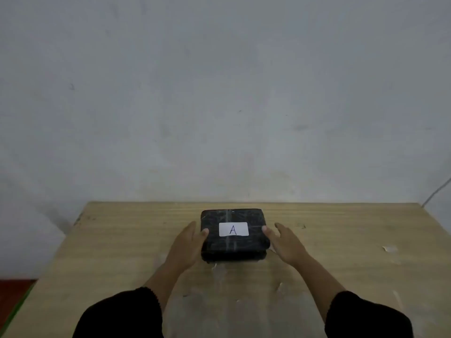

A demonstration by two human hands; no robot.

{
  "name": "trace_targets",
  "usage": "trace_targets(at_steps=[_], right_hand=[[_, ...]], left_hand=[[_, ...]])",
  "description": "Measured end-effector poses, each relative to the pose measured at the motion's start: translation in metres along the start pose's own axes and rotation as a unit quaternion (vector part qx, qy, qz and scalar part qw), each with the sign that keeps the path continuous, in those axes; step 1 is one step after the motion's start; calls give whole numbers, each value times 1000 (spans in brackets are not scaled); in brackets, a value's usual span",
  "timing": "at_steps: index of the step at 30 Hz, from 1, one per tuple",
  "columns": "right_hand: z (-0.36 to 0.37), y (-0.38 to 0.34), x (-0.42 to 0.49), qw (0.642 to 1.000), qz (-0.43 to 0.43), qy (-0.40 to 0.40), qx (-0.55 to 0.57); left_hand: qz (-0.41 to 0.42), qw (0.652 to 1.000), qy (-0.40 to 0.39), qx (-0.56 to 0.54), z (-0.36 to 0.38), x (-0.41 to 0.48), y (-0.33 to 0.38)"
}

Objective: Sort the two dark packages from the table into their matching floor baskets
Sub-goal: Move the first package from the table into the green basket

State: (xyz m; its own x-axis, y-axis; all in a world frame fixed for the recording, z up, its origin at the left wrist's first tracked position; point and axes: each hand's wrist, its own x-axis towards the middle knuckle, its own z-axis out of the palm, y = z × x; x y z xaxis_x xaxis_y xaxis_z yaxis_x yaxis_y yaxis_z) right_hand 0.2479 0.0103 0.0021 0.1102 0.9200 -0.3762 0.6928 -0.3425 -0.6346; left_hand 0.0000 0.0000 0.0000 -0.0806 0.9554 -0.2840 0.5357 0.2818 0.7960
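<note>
A dark wrapped package with a white label marked "A" lies on the wooden table, near the far middle. Its lower edge looks layered, as if a second dark package lies under it; I cannot tell for sure. My left hand presses against its left side with the thumb on top. My right hand is at its right side, thumb tip on the top edge, fingers spread and angled slightly away. Both arms wear black sleeves. No basket is in view.
A grey wall rises right behind the table's far edge. The floor, red with a green strip, shows at the lower left beside the table. A thin cable runs down the wall at the far right.
</note>
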Motion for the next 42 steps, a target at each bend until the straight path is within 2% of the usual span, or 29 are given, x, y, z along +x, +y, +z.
trace_targets(at_steps=[6, 11, 16, 21, 27, 31, 42], right_hand=[[21, -2, 1, 996, -47, -7, 79], [24, -8, -3, 992, -41, 63, 96], [15, -29, -13, 962, -56, 128, 235], [5, -55, -20, 936, -71, 113, 327], [12, -84, -36, 938, -128, 99, 306], [26, -102, -46, 941, -145, 90, 294], [113, -192, -94, 947, -189, 41, 255]], left_hand=[[28, 999, 1, -40, 11, 7, -10], [46, 997, 24, -58, 10, 7, -6], [85, 990, 61, -90, -3, -2, 13], [113, 984, 105, -93, -25, -18, 29], [104, 985, 104, -94, -68, -38, 31], [57, 987, 129, -74, -100, -53, 13], [-49, 979, 196, 39, -230, -131, -94]])
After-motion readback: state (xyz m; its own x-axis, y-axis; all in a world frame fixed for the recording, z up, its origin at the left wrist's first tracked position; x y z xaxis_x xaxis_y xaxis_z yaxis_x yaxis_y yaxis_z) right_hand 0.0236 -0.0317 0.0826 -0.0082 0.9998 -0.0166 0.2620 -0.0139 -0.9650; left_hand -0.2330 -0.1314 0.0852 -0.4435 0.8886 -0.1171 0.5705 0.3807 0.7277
